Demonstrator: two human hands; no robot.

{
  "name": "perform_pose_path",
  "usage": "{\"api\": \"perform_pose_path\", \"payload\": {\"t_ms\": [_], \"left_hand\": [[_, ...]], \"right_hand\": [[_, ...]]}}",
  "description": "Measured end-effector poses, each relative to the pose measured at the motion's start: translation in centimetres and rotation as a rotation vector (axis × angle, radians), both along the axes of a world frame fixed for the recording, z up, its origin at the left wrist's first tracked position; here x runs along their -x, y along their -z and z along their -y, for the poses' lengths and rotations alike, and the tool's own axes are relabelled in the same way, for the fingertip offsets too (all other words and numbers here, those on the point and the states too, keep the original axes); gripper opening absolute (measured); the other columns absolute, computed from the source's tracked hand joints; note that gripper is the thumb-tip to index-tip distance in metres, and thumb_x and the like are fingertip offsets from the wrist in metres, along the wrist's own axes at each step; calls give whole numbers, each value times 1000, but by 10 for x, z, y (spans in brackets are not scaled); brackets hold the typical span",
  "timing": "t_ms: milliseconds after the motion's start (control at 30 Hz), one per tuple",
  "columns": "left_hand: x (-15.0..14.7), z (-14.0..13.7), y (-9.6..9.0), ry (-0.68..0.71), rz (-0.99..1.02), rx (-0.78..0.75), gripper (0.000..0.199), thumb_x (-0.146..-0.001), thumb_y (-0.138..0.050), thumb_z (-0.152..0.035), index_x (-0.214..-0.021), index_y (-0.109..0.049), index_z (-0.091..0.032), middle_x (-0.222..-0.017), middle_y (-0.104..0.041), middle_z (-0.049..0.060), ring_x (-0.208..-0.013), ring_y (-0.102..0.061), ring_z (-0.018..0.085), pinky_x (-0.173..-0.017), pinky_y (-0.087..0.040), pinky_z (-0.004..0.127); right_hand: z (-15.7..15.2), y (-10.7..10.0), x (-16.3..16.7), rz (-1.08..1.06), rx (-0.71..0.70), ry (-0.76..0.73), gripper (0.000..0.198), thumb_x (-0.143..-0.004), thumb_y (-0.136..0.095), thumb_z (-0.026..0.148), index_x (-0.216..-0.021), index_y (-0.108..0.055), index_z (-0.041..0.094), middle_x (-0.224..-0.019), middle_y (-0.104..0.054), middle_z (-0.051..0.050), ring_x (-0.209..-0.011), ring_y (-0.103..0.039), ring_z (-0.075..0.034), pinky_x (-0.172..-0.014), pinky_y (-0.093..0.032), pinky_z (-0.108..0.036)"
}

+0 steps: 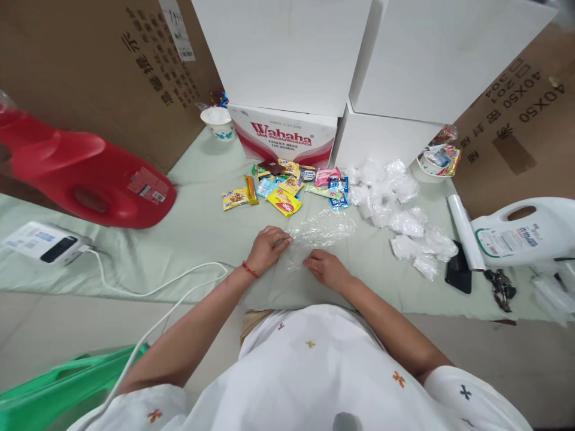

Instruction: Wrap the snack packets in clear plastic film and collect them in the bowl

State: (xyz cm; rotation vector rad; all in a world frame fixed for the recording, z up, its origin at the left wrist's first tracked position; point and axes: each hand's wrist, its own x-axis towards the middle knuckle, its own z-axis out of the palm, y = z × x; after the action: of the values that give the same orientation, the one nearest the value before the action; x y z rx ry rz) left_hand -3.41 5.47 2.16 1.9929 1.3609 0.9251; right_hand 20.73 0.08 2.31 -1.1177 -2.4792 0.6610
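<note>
While packaged snacks [284, 202] are lying loose beyond, the left hand [266, 248] and right hand [330, 270] are pinching clear plastic film [323, 229] on the pale-green cloth [202, 239], nothing visibly enclosed yet.

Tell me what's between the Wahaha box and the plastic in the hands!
The head view shows colourful snack packets between the Wahaha box and that clear plastic.

- Red plastic jug [85, 173] at left
- White power bank [47, 242], cable [135, 295] plugged in
- Wahaha purified-water carton [285, 137] under a white box [287, 57]
- White laundry-detergent jug [527, 230] at right
</note>
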Motion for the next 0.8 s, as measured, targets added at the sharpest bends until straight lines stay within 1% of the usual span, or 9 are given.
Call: {"api": "perform_pose_path", "payload": {"t_ms": [133, 233, 300, 400, 433, 500, 567, 633, 800], "left_hand": [[3, -6, -1, -268, 281, 222, 32, -90, -58, -49, -82, -67, -19, -76, -68, 2, -72, -60, 17, -72, -50, 32], [6, 3, -9, -396, 300, 177, 32, -93, -54, -49, -87, -62, -19, -84, -67, 4, -78, -62, 18, -76, -51, 33], [2, 18, -17, -324, 216, 44, 33, -90, -63, -51, -99, -63, -19, -102, -68, 7, -96, -63, 22, -88, -50, 38], [-13, 44, -25, 95, -68, -277, 44, -84, -74, -53, -115, -65, -23, -120, -66, 10, -117, -57, 27, -105, -41, 46], [-19, 50, -26, 247, -176, -366, 42, -86, -74, -51, -118, -65, -25, -123, -66, 11, -120, -56, 28, -107, -38, 47], [-29, 58, -23, 427, -337, -444, 28, -92, -69, -39, -117, -67, -26, -119, -69, 9, -118, -57, 26, -106, -36, 46], [-33, 58, -18, 464, -407, -419, 13, -98, -60, -26, -107, -69, -25, -104, -72, 7, -107, -60, 23, -100, -37, 43], [-32, 53, -14, 433, -350, -328, 18, -101, -53, -21, -98, -70, -23, -88, -71, 4, -96, -60, 21, -93, -40, 40], [-20, 43, -14, 177, 85, 61, 20, -99, -57, -35, -96, -73, -23, -89, -73, 4, -87, -65, 19, -81, -49, 33]], "right_hand": [[9, -2, -42, -184, -35, 23, 26, -104, -47, 21, -109, -73, 21, -101, -68, -9, -91, -64, -20, -78, -52, -30], [22, -3, -69, -219, -61, 89, 26, -104, -48, 21, -114, -72, 23, -106, -68, -10, -96, -66, -20, -79, -55, -31], [29, -3, -79, -225, -65, 121, 26, -104, -49, 20, -116, -72, 25, -107, -68, -10, -96, -66, -20, -79, -56, -31], [35, -3, -83, -240, -53, 141, 27, -104, -49, 19, -117, -72, 27, -106, -67, -9, -96, -66, -19, -80, -56, -32], [36, -3, -82, -245, -46, 143, 27, -103, -50, 19, -117, -72, 27, -107, -67, -9, -97, -66, -19, -81, -57, -32], [37, -2, -81, -248, -34, 145, 26, -103, -51, 18, -116, -72, 27, -107, -67, -8, -98, -66, -19, -83, -57, -32], [37, -1, -81, -242, -29, 141, 26, -102, -52, 18, -115, -73, 26, -107, -67, -9, -98, -66, -19, -82, -57, -32], [37, 0, -82, -240, -25, 142, 26, -103, -51, 19, -115, -73, 26, -107, -68, -9, -98, -66, -20, -82, -57, -32], [41, -2, -88, -275, 17, 205, 26, -104, -50, 27, -109, -75, 25, -106, -69, -11, -97, -66, -21, -82, -57, -35]]}}
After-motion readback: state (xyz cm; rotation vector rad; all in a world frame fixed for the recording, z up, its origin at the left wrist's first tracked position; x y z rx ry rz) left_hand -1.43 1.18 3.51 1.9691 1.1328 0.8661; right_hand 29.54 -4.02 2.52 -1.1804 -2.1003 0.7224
